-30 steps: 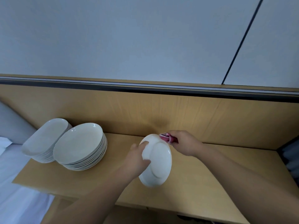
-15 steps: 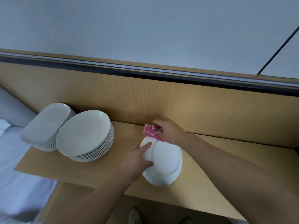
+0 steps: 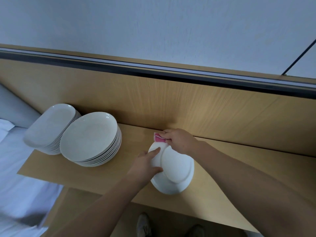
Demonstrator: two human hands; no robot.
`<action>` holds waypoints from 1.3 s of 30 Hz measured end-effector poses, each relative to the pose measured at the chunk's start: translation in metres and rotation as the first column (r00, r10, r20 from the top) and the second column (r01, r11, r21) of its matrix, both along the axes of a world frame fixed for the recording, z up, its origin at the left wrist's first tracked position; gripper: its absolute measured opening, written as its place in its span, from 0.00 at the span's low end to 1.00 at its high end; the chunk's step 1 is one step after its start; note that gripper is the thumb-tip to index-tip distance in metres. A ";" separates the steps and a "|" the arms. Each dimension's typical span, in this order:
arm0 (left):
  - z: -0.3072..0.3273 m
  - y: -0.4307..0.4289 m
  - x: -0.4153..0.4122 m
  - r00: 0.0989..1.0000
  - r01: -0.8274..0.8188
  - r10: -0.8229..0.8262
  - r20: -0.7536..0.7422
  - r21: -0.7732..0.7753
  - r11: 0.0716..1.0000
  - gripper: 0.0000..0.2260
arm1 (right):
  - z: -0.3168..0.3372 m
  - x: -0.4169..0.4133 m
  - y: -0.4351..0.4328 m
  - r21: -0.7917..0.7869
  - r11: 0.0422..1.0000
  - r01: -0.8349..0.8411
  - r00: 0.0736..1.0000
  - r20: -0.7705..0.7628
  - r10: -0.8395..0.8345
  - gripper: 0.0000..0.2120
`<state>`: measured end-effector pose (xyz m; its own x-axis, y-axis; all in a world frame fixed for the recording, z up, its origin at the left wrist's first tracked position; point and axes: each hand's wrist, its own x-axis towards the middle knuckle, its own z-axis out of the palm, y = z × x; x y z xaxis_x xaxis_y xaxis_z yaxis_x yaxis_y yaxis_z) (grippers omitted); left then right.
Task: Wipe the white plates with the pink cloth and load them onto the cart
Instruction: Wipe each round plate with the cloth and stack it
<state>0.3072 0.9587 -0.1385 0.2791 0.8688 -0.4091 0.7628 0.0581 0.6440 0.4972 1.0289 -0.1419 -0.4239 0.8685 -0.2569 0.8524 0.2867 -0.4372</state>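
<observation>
While the left hand (image 3: 145, 164) clamps the near-left rim of a white plate (image 3: 174, 170), index finger stretched flat across the upturned underside and the other fingers curled around its edge, the right hand (image 3: 179, 141) is closed on a folded pink cloth (image 3: 159, 138) right at the plate's far rim, thumb and fingers pinching it tight. The plate is tilted, base ring facing the camera, and whether its lower edge touches the wooden table (image 3: 222, 168) is hard to say. To the left of that plate, well apart from it, sits a tall stack of round white plates (image 3: 91, 139), and just beyond, touching or nearly so, a second stack of oval white plates (image 3: 51, 127). Behind the plate rises a wooden back panel (image 3: 171, 103) topped by a dark rail (image 3: 153, 71). Below it, past the table's near edge, two shoes (image 3: 144, 225) show on the floor. Far left of the stacks lies white bedding (image 3: 20, 185).
</observation>
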 end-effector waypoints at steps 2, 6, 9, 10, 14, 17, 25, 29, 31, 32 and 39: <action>-0.001 0.001 0.000 1.000 -0.003 0.003 -0.001 -0.008 1.000 0.32 | -0.006 0.007 0.000 -0.018 0.999 0.035 0.999 -0.015 -0.035 0.20; -0.004 0.001 -0.001 1.000 -0.018 0.018 -0.004 -0.016 1.000 0.32 | -0.015 0.022 -0.009 -0.088 0.980 0.177 0.973 -0.135 -0.187 0.18; -0.007 -0.001 -0.003 0.999 -0.035 0.035 -0.006 -0.021 0.999 0.33 | -0.024 0.036 -0.024 -0.189 0.917 0.350 0.876 -0.280 -0.392 0.13; -0.009 -0.001 -0.004 0.999 -0.038 0.037 -0.007 -0.021 0.999 0.33 | -0.029 0.040 -0.031 -0.207 0.895 0.394 0.844 -0.303 -0.442 0.12; -0.014 -0.001 -0.007 0.999 -0.015 0.014 -0.038 -0.025 1.000 0.34 | -0.050 0.049 -0.058 -0.236 0.818 0.525 0.732 -0.365 -0.575 0.13; -0.014 0.000 -0.006 0.989 0.083 -0.088 -0.122 -0.050 0.995 0.36 | -0.050 0.050 -0.065 -0.240 0.830 0.504 0.738 -0.380 -0.558 0.17; -0.016 0.004 -0.006 0.982 0.149 -0.160 -0.105 -0.104 0.983 0.38 | -0.057 0.051 -0.027 -0.246 0.901 0.356 0.833 -0.354 -0.426 0.17; -0.015 0.004 0.001 0.992 0.117 -0.120 -0.035 -0.079 0.990 0.38 | -0.062 0.050 -0.017 -0.244 0.919 0.311 0.866 -0.326 -0.379 0.18; -0.016 0.005 0.004 0.996 0.082 -0.084 -0.037 -0.057 0.995 0.39 | -0.060 0.051 -0.015 -0.267 0.897 0.354 0.836 -0.339 -0.431 0.19; -0.017 0.005 0.005 0.997 0.072 -0.074 -0.036 -0.052 0.996 0.39 | -0.059 0.053 -0.016 -0.272 0.887 0.373 0.827 -0.337 -0.451 0.19; -0.027 0.002 0.004 0.999 0.026 -0.029 -0.028 -0.100 0.995 0.41 | -0.070 0.062 -0.091 -0.287 0.693 0.662 0.574 -0.401 -0.714 0.16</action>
<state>0.3113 0.9605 -0.1652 0.2886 0.8157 -0.5012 0.7836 0.0995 0.6132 0.5593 0.9381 -0.2120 0.2075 0.9303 -0.3025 0.4674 -0.3659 -0.8048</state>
